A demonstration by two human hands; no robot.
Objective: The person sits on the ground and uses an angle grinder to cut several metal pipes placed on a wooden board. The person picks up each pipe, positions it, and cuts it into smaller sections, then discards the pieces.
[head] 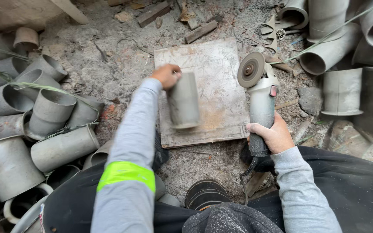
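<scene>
Your left hand was closed around the top end of a short grey pipe piece, fingers wrapped over its rim, holding it above the square metal plate that lay on the dusty ground. The pipe piece hung at about eleven o'clock from the middle of the view, its lower end tilted toward you and blurred.

Your right hand was clenched tight on the body of an angle grinder at about three o'clock, with the grinding disc pointing away from you, toward twelve. The disc stood just beside the pipe piece, apart from it, over the plate's right edge.

At nine o'clock a heap of grey pipe sections lay stacked. More grey pipes were piled at two o'clock. Near six o'clock, between your knees, sat a stack of dark discs. Wood scraps lay at twelve.
</scene>
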